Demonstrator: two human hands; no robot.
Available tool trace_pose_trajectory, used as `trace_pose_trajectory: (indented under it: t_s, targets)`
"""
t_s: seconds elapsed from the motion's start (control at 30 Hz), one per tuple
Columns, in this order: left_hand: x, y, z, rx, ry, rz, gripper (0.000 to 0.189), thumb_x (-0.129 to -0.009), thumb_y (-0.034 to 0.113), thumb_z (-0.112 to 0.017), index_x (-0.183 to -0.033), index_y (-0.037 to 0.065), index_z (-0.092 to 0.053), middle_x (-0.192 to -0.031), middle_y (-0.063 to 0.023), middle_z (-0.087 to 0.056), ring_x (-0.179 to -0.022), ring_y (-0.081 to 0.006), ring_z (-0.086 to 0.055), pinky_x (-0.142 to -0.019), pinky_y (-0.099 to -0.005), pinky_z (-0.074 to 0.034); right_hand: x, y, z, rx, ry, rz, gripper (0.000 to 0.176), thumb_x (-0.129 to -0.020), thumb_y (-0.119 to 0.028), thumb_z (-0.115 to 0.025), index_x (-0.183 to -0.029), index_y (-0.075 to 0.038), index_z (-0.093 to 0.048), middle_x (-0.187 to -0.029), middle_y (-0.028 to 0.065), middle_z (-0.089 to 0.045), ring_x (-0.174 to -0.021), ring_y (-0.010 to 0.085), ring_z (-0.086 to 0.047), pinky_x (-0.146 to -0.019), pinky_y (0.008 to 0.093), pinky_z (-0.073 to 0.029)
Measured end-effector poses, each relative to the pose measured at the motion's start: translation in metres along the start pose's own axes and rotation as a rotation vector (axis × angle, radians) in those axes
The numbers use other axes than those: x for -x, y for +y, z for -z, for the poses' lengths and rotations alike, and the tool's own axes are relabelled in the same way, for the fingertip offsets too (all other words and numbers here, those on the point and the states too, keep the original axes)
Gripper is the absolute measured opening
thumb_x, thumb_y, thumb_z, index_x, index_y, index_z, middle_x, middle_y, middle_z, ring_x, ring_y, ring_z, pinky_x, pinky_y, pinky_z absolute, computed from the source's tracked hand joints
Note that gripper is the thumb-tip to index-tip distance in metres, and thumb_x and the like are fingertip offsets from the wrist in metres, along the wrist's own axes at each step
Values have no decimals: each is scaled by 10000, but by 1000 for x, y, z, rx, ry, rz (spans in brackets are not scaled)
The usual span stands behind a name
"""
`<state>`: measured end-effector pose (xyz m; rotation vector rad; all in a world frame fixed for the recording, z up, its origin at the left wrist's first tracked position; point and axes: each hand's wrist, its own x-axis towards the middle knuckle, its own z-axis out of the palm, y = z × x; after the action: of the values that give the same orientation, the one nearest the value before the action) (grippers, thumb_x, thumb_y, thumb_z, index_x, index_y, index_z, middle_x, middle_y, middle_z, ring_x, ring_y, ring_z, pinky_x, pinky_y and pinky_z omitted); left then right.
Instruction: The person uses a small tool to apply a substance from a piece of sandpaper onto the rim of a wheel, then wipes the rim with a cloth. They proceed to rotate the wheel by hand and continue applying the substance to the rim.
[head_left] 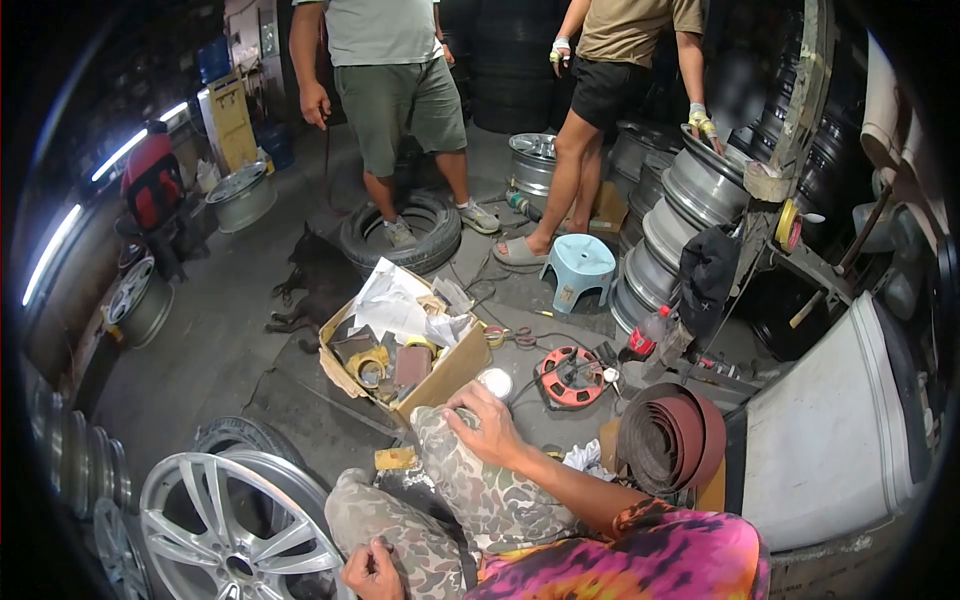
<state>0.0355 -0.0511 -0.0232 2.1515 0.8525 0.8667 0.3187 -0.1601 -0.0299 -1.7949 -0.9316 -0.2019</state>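
My right hand rests on my right knee in camouflage trousers, its fingers bent in with the tips close together. I see nothing in it. Lower down, beside my left thigh, my left hand is curled closed, with no object showing in it. Just past my right hand is a cardboard box of white paper, tape rolls and sanding pieces. A white round container stands next to the box. Near my left hand is a silver alloy wheel rim. A yellowish block lies beside my left knee.
Rolled brown abrasive belts, a red cable reel, a cola bottle and a blue stool stand on the right. Two people stand ahead, one at a tyre, another by stacked rims. A black dog lies on the floor.
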Motion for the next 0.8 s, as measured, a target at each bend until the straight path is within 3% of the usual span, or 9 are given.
trace_pose_trajectory:
  t_s: [0.17,0.23,0.37,0.43,0.5,0.67,0.8]
  targets:
    - [1,-3,-1,9,-9,18,246,-942,107,-644,-734,-17,-598,-590,-128,-499,-535,-209,-445,-534,-368,-385,2,4,-2,-42,-25,-39,145,-890,-166,-664,-925,-26,-651,-924,131,-577,-917,319,-571,-817,419,-446]
    - [1,-1,0,14,-22,27,253,-942,106,-643,-727,-16,-590,-586,-124,-492,-533,-206,-436,-531,-366,-381,0,1,0,1,6,19,114,-866,-96,-688,-899,-5,-629,-902,130,-601,-858,304,-610,-771,385,-480]
    - [3,-4,1,1,-36,31,258,-942,106,-640,-725,-19,-577,-594,-124,-492,-539,-201,-432,-529,-363,-379,1,2,0,-5,1,15,112,-868,-96,-684,-905,-6,-629,-904,131,-598,-858,308,-609,-769,386,-478]
    - [3,-5,-2,-14,-48,33,257,-942,107,-639,-729,-22,-576,-597,-128,-495,-542,-203,-437,-533,-361,-383,2,2,1,-43,-42,-41,138,-892,-154,-663,-913,-18,-645,-921,129,-574,-898,317,-570,-806,412,-447]
    - [2,-2,-7,25,20,55,256,-922,33,-599,-690,-71,-567,-596,-133,-593,-504,-195,-506,-505,-339,-364,1,-1,4,-38,-48,-43,139,-892,-153,-663,-918,-18,-644,-920,129,-574,-896,317,-572,-801,411,-450]
    - [0,-3,-4,-9,-3,47,274,-934,47,-595,-689,-74,-570,-606,-143,-618,-509,-191,-525,-508,-337,-379,-2,8,14,-86,-73,-51,136,-888,-145,-667,-945,-25,-638,-935,133,-570,-906,322,-582,-811,410,-465]
    - [0,3,-7,44,10,71,265,-937,49,-592,-708,-83,-586,-622,-147,-631,-527,-192,-544,-517,-335,-388,-22,39,63,161,-77,47,137,-872,-133,-674,-975,-50,-636,-970,138,-570,-963,320,-590,-858,406,-479]
